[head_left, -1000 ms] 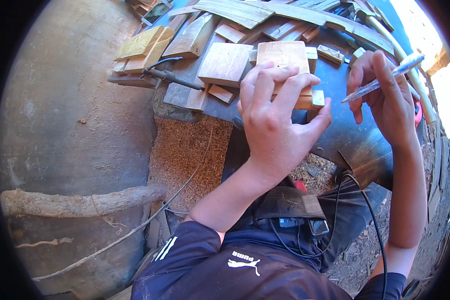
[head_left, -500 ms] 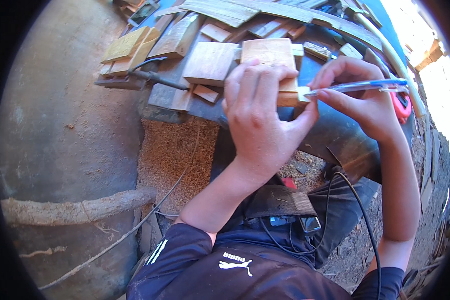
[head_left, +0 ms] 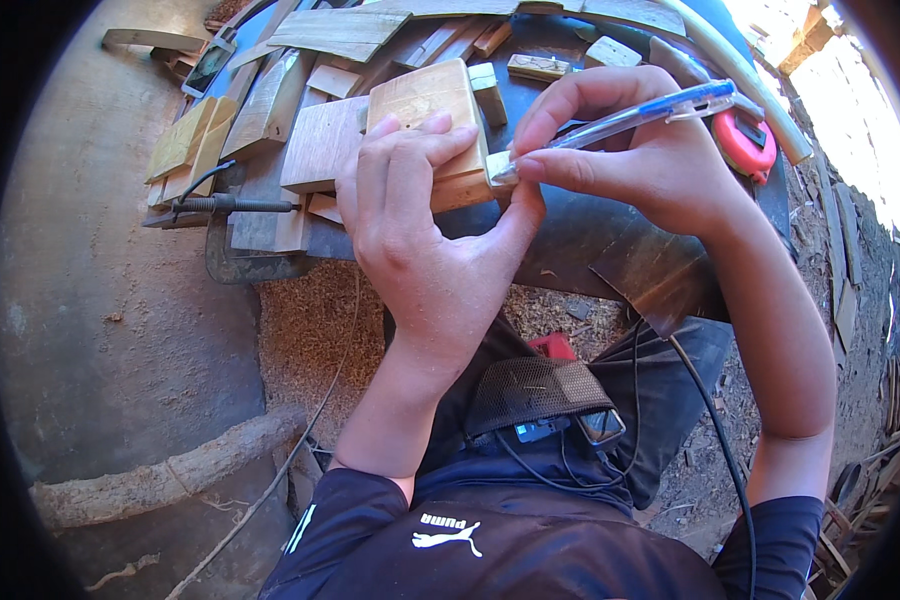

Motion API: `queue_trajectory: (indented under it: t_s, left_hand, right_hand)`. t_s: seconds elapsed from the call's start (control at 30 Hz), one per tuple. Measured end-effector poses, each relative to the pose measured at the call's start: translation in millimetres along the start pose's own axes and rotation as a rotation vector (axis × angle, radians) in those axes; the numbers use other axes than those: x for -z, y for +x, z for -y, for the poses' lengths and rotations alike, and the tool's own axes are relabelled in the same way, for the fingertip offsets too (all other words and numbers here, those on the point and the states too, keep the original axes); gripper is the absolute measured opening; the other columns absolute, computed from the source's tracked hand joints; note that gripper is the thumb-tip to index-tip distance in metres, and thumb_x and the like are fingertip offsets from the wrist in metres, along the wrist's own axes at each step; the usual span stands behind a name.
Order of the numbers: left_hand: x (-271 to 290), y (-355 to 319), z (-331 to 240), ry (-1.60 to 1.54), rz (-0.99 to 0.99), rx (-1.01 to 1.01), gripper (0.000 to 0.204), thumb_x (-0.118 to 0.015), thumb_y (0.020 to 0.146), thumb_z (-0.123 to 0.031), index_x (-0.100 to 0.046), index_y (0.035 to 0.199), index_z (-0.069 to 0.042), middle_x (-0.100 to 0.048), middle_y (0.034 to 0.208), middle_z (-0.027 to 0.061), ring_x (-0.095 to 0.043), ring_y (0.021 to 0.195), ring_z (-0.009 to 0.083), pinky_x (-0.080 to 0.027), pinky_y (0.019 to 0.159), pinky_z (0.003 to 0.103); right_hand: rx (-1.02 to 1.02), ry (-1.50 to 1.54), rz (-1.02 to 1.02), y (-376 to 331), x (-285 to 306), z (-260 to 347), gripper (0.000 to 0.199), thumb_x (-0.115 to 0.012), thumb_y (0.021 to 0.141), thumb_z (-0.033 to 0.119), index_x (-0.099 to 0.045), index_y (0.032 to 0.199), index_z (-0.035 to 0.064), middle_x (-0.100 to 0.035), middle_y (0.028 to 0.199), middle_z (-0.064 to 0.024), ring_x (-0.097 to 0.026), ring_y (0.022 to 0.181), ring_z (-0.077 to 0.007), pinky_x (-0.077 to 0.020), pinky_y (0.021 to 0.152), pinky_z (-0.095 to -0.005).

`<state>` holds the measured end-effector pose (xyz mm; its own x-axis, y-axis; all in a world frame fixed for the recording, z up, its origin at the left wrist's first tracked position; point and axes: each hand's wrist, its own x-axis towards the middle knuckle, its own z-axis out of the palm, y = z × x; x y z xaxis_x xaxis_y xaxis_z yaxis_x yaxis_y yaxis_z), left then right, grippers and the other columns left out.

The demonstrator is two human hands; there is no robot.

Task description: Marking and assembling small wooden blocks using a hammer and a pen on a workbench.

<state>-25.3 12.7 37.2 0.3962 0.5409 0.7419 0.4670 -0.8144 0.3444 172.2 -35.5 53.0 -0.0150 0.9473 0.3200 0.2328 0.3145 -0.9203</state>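
Note:
My left hand (head_left: 415, 225) is closed round a pale wooden block (head_left: 425, 95), fingers over its top and thumb along its near right side. From the block's right side sticks out a small light wooden end (head_left: 499, 168). In my right hand (head_left: 640, 150) is a clear pen with a blue cap end (head_left: 635, 115), pinched between thumb and fingers. The pen slants down leftward, its point at or very near that small end; my fingertips partly hide the contact. A second wooden block (head_left: 320, 145) lies just left of my left hand.
A screw clamp (head_left: 235, 203) grips the bench's left edge. Wood offcuts (head_left: 340, 32) crowd the far side, with a phone (head_left: 210, 65) at far left. A red tape measure (head_left: 745, 145) lies beyond my right wrist. A dark cable (head_left: 715, 410) runs down past my right forearm.
The view has shifted, so bench and hands sit further left. The block looks more turned, and the pen now tilts more steeply. Both hands keep their holds.

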Motion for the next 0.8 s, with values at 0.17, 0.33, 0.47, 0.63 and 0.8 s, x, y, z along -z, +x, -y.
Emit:
queue_trajectory:
  t_s: [0.17,0.33,0.47,0.63,0.8]
  left_hand:
    - [-4.7,-2.4,7.4,-0.033,-0.029,-0.007,0.048,-0.093,0.066,-0.021,-0.068,0.105,-0.010,-0.071,0.112,0.0091,-0.061,0.118,0.0348,-0.043,0.103,0.046]
    - [-4.7,-2.4,7.3,-0.055,-0.032,-0.006,0.048,-0.093,0.065,-0.020,-0.068,0.105,-0.010,-0.071,0.112,0.0092,-0.061,0.117,0.0348,-0.043,0.103,0.046]
    - [-4.7,-0.7,8.0,-0.026,-0.036,-0.052,0.047,-0.093,0.066,-0.019,-0.069,0.106,-0.010,-0.070,0.111,0.0096,-0.062,0.116,0.0344,-0.043,0.103,0.046]
    - [-0.3,1.0,0.0,-0.006,0.001,-0.030,0.041,-0.092,0.074,-0.013,-0.069,0.107,-0.005,-0.070,0.113,0.0115,-0.063,0.119,0.0323,-0.046,0.108,0.043]
    - [-6.1,-0.7,7.0,-0.014,-0.039,-0.043,0.043,-0.093,0.069,-0.021,-0.070,0.103,-0.008,-0.070,0.109,0.0113,-0.064,0.113,0.0348,-0.046,0.102,0.046]
  right_hand:
    - [-0.012,0.041,0.011,0.9,-0.2,2.6,0.019,-0.084,0.085,0.015,-0.079,0.096,0.0003,-0.076,0.085,-0.0045,-0.069,0.079,-0.0080,-0.0549,0.075,-0.0240]
    - [-0.017,0.046,0.046,0.3,0.3,1.1,0.017,-0.086,0.085,0.014,-0.078,0.094,0.0021,-0.075,0.093,-0.0028,-0.069,0.088,-0.0092,-0.0551,0.081,-0.0242]
    - [-0.105,0.028,0.011,-0.2,-0.6,6.4,0.019,-0.086,0.085,0.016,-0.078,0.095,0.0019,-0.075,0.093,-0.0029,-0.070,0.087,-0.0092,-0.0552,0.081,-0.0243]
    - [-0.092,0.025,-0.006,0.5,-1.7,6.4,0.021,-0.086,0.085,0.018,-0.078,0.096,0.0014,-0.076,0.089,-0.0037,-0.069,0.085,-0.0081,-0.0550,0.079,-0.0238]
    - [-0.084,0.040,-0.058,3.4,-4.9,-1.5,0.021,-0.085,0.086,0.017,-0.077,0.097,0.0005,-0.076,0.087,-0.0038,-0.069,0.082,-0.0076,-0.0544,0.075,-0.0231]
